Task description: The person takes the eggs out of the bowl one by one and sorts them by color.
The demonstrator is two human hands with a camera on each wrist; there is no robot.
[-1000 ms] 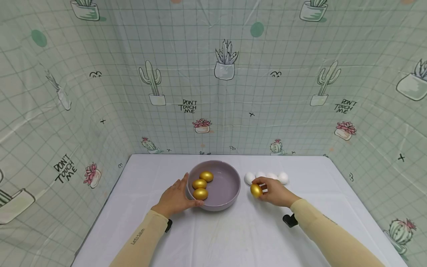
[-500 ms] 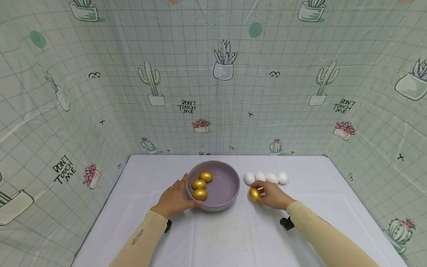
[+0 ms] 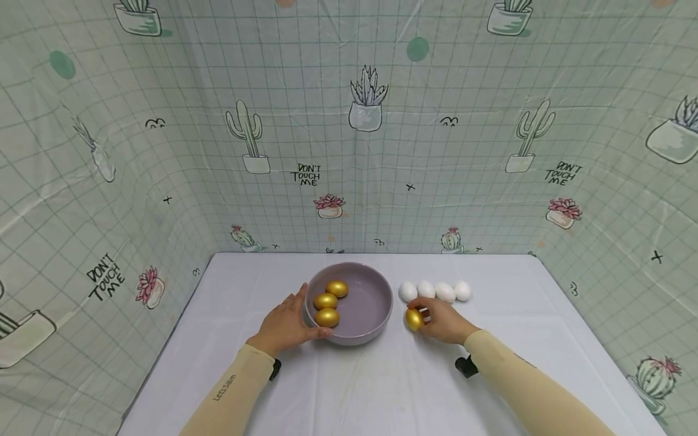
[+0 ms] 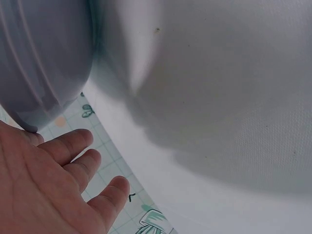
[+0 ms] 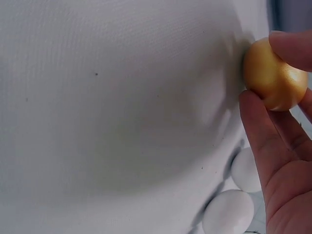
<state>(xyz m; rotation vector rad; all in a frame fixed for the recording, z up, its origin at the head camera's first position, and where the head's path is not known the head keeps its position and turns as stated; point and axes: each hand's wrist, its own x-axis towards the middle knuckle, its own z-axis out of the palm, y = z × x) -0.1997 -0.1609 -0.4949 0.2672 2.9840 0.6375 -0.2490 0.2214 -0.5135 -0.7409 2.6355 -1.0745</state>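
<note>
In the head view, my left hand [image 3: 285,324] lies along the left side of a mauve bowl [image 3: 376,315], its thumb at the near rim and a finger at the left rim. The left wrist view shows its other fingers loosely extended beside the bowl's outer wall [image 4: 48,53]. Inside the bowl sit 3 golden eggs [image 3: 326,301], grouped at the left. To the right of the bowl, my right hand [image 3: 444,321] grips another golden egg [image 3: 414,320] between thumb and fingers. In the right wrist view, this egg [image 5: 268,73] is right at the white cloth.
Several white eggs [image 3: 444,293] lie in a row just behind my right hand. A white cloth [image 3: 354,387] covers the table. Behind and at both sides hangs a grid-patterned curtain [image 3: 305,133] with cactus prints.
My right hand has moved slightly left and toward me with the golden egg, uncovering more of the white eggs. My left hand and the bowl have kept their place.
</note>
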